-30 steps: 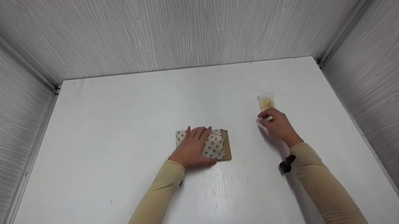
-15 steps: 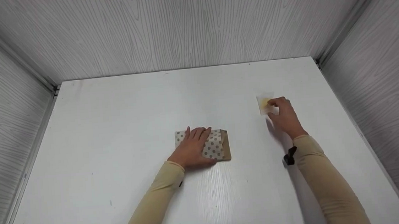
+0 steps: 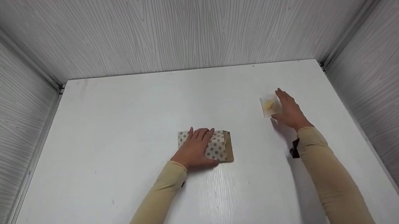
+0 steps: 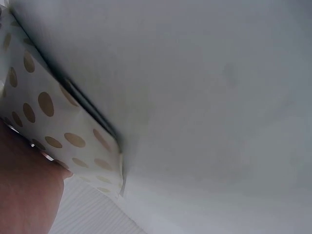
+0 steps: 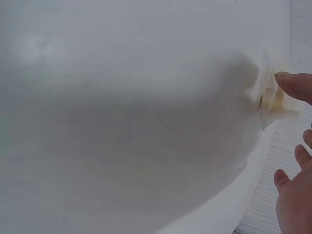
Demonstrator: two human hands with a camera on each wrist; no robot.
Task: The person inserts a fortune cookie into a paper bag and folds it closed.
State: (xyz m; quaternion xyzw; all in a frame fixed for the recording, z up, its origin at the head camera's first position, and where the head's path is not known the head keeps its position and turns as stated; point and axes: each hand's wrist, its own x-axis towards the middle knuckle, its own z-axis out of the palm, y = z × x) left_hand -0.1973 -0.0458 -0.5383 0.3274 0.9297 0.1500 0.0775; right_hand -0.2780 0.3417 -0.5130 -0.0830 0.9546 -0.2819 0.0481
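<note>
My left hand [image 3: 195, 149] rests with its fingers spread on a folded paper bag [image 3: 218, 150], white with grey-brown dots and a brown strip at its right end. In the left wrist view the bag [image 4: 53, 112] lies on the table, with part of the hand [image 4: 29, 185] at its edge. Farther right, a small see-through packet [image 3: 268, 105] with something yellowish inside lies on the table. My right hand [image 3: 289, 111] is at the packet's right side, thumb and fingers apart. In the right wrist view the thumb overlaps the packet [image 5: 274, 100]; whether it touches is unclear.
The white tabletop [image 3: 121, 118] stretches around both hands. Grey wood-grain panels [image 3: 193, 27] stand along the back and both sides of the table. A small black device [image 3: 295, 149] is strapped at the right wrist.
My right hand has moved away from me and rightward, from the packet's near end to its right side, and its fingers have straightened. The left hand stays on the bag.
</note>
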